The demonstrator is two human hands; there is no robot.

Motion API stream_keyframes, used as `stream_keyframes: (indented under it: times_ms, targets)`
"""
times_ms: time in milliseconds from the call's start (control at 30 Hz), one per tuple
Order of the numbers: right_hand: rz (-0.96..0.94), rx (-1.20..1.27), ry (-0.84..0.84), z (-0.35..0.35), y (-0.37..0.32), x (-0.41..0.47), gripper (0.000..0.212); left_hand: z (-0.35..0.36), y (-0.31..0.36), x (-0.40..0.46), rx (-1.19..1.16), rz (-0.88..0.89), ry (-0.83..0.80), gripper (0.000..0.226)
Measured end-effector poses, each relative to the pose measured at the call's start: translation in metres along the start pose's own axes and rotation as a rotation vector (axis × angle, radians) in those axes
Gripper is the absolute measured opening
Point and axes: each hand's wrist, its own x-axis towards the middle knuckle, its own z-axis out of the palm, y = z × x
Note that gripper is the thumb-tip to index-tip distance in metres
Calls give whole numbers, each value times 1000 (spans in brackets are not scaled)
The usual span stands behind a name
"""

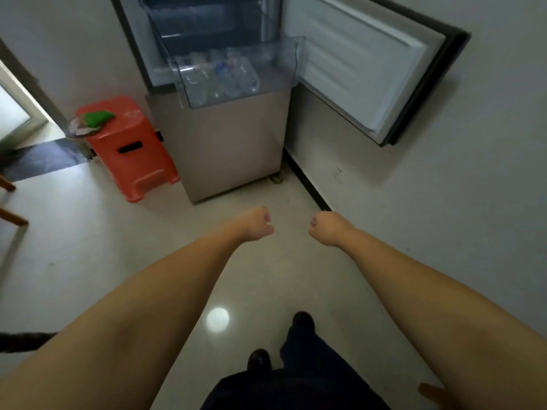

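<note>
Glossy pale tiled floor point(74, 232) carries beige fridge point(231, 143), red plastic stool point(133, 155) just beside it. Clear pulled-out fridge drawer point(293, 63) holds clear plastic bottles point(225, 78).

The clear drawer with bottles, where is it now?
Head view, top centre: the clear drawer sticks out of the fridge, open door to its right, red stool lower left.

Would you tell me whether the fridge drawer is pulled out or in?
Pulled out: the clear drawer juts past the fridge front, bottles visible inside.
</note>
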Motion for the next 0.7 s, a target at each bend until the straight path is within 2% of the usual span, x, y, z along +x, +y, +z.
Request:
stream_keyframes:
  times_ms: [67,300,533,700]
  targets:
    - [-37,-18,19,-16,-11,28,30,-17,-9,18,-34,-28,32,38]
    - [-151,19,94,-93,-39,142,18,-90,-17,125,-36,-37,107,26]
    - [-214,50,183,-204,-48,265,18,-189,4,238,-51,-41,193,31]
    - [-304,82,237,-278,-70,332,24,-264,15,297,-145,-11,323,28]
